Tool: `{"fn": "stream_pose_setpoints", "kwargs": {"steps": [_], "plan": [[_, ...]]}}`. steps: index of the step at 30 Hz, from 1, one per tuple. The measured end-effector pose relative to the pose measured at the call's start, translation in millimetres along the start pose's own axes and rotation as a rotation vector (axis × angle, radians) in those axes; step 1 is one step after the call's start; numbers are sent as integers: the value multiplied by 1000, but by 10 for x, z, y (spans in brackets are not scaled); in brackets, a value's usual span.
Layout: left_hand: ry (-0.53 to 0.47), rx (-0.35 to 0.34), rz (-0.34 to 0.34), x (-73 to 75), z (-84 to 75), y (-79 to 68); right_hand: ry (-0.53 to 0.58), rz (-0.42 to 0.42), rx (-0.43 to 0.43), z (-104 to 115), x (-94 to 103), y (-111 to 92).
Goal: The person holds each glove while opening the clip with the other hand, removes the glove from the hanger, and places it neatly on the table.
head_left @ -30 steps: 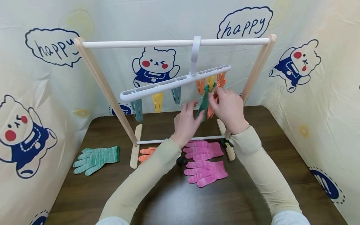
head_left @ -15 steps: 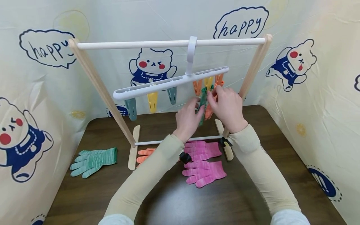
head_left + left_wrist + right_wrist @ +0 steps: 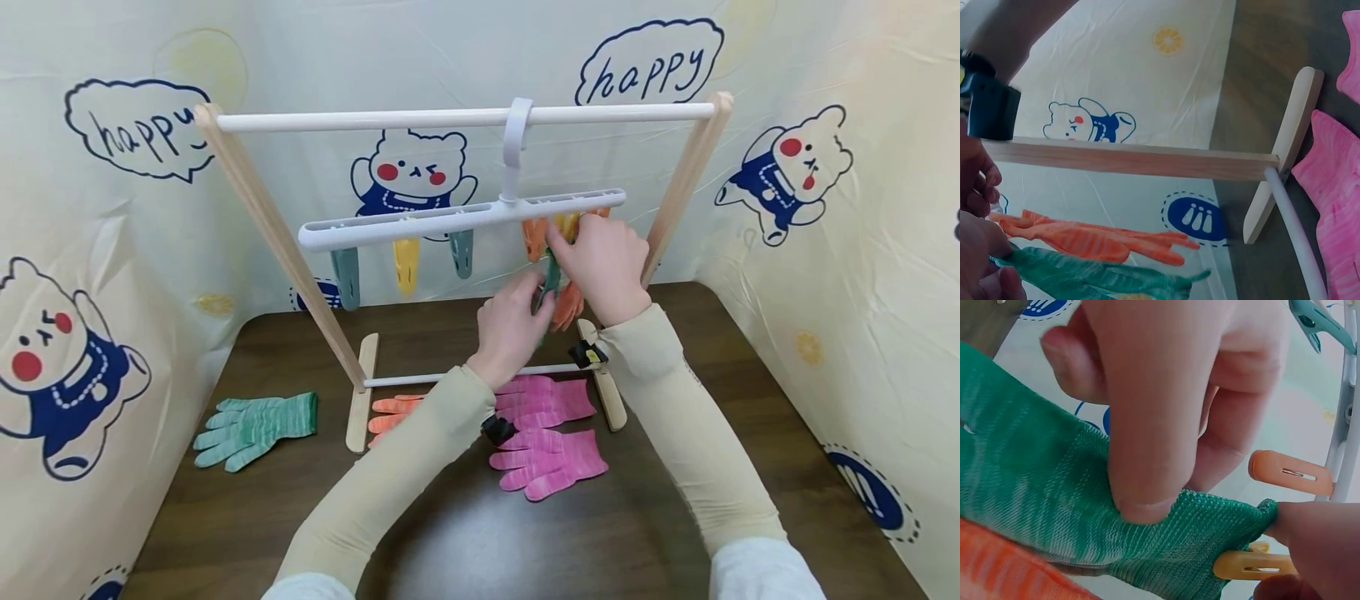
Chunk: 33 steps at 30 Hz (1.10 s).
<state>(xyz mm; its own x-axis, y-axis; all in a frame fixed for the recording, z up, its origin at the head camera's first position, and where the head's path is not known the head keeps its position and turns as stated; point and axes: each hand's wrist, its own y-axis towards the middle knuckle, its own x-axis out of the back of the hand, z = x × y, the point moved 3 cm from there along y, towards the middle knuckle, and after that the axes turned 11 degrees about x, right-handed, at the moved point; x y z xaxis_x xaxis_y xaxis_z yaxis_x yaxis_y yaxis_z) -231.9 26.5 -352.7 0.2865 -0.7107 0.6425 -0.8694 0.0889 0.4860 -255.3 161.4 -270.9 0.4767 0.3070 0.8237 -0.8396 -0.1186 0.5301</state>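
Observation:
A knitted green glove [image 3: 1041, 481] hangs below the right half of a white clip hanger [image 3: 420, 223]. My left hand [image 3: 506, 329] pinches the glove, its thumb pressed on the knit below the cuff. Higher up, my right hand [image 3: 606, 258] has thumb and finger round a yellow clothespin [image 3: 1247, 565], whose lower end overlaps the cuff. The thumb also meets the cuff's corner. Whether the pin grips the fabric, I cannot tell. Behind it hangs an orange glove [image 3: 1097, 240], partly hidden by my right hand. An orange clothespin [image 3: 534, 240] is just left of the right hand.
The hanger hooks over a white rod [image 3: 375, 121] on a wooden stand [image 3: 277, 242]. Two teal clothespins and a yellow clothespin [image 3: 407, 267] hang on its left half. On the table lie a green glove [image 3: 258, 427], pink gloves [image 3: 551, 462] and an orange glove [image 3: 390, 412].
My right hand has shifted from the green glove's cuff up to the yellow clothespin. The hanger's right end has dropped slightly, so it is more level. The left hand moved slightly right and down.

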Motion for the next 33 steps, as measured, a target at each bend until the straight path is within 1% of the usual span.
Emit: {"fn": "stream_pose_setpoints", "kwargs": {"steps": [4, 15, 18, 21, 25, 27, 30, 33], "plan": [[-1, -16, -5, -15, -14, -33, -7, 22, -22, 1, 0, 22], [-7, -37, -12, -10, -44, -82, -39, 19, -37, -17, -12, 2], [-12, -41, -15, -11, -36, -86, -22, 27, -47, -27, -11, -26], [-12, -41, -23, -8, -17, -89, 40, 25, -59, -39, -12, -72], [-23, -33, -31, 21, 1, -77, 164, 8, -62, -62, -30, -122], [-35, -29, -34, 40, 5, -68, 254, -2, -50, -89, -48, -136], [-50, -22, -36, 55, 10, -60, 451, 8, -37, -145, -77, -150], [-54, -16, -33, 64, 16, -59, 704, 53, -53, -196, -101, -168]]}}
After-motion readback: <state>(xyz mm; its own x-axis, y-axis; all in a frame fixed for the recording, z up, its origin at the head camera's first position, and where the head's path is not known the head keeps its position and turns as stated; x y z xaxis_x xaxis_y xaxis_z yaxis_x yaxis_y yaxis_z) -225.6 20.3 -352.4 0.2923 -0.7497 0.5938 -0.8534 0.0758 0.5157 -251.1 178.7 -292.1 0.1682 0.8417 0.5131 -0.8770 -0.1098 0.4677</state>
